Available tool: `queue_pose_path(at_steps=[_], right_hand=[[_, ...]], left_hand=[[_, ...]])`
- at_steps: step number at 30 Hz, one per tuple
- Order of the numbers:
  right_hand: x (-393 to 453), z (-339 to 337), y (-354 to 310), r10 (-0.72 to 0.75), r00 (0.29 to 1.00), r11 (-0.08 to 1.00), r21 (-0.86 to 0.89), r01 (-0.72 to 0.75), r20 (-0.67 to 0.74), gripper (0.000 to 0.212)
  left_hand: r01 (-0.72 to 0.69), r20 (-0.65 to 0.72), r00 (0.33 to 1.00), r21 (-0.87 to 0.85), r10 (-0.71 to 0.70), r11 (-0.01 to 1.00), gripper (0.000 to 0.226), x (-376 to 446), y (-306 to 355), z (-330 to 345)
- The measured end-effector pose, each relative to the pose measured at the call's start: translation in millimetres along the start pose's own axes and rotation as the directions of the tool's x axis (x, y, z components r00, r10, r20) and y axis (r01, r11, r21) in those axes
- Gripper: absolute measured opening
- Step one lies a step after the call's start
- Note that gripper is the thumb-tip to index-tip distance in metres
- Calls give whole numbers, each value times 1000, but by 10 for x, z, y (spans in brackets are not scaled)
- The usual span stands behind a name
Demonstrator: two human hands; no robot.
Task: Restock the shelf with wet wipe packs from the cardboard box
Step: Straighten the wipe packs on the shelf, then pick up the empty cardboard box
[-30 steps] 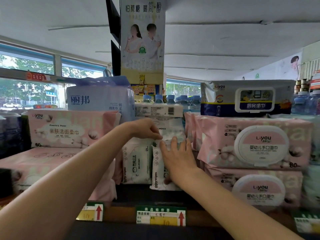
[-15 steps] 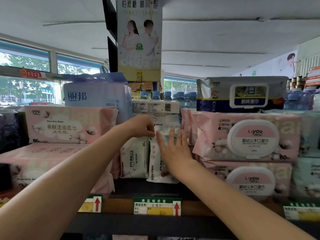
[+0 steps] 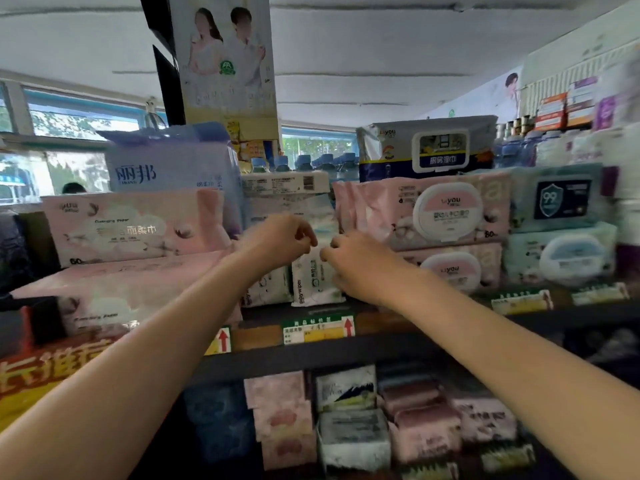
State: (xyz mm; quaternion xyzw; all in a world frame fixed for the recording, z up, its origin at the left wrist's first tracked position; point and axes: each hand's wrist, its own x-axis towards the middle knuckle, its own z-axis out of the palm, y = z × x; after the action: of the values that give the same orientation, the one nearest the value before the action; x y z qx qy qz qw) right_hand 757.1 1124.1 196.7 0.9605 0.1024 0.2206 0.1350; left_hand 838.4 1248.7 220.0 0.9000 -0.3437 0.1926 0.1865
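Observation:
Two small white wet wipe packs stand upright side by side on the top shelf (image 3: 381, 351), the left pack (image 3: 268, 289) and the right pack (image 3: 311, 282). More white packs (image 3: 284, 183) lie stacked above them. My left hand (image 3: 277, 240) hovers in front of the stack with loosely curled fingers, and I see nothing in it. My right hand (image 3: 349, 258) has its fingers curled against the upper right edge of the right pack; motion blur hides whether it grips it. The cardboard box is out of view.
Large pink wipe packs flank the gap on the right (image 3: 446, 213) and left (image 3: 131, 226). A blue tissue bag (image 3: 166, 164), a kitchen wipes pack (image 3: 429, 147) and teal packs (image 3: 557, 199) crowd the shelf. Small tissue packs (image 3: 349, 438) fill the shelf below.
My right hand was pressed flat on the right pack and now has curled fingers. Both hands have drawn back slightly. The view has tilted down, showing the lower shelf.

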Motion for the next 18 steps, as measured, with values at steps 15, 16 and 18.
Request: queue_pose_path(at_steps=[15,16,18], right_hand=[[-4129,-295,645,762,552,619,-132,-774,337,25],[-4587,-334,561,809,458,539,-156,-828,368,26],[-5468,-398,279,867,241,361,-217,-907,437,31]], left_hand=[[-685,172,625,-347,762,640,28,-1370,3413,1587],[-708,210,549,-397,809,584,28,-1623,3742,1709],[-742,272,398,-466,876,482,27,-2205,4318,1921]])
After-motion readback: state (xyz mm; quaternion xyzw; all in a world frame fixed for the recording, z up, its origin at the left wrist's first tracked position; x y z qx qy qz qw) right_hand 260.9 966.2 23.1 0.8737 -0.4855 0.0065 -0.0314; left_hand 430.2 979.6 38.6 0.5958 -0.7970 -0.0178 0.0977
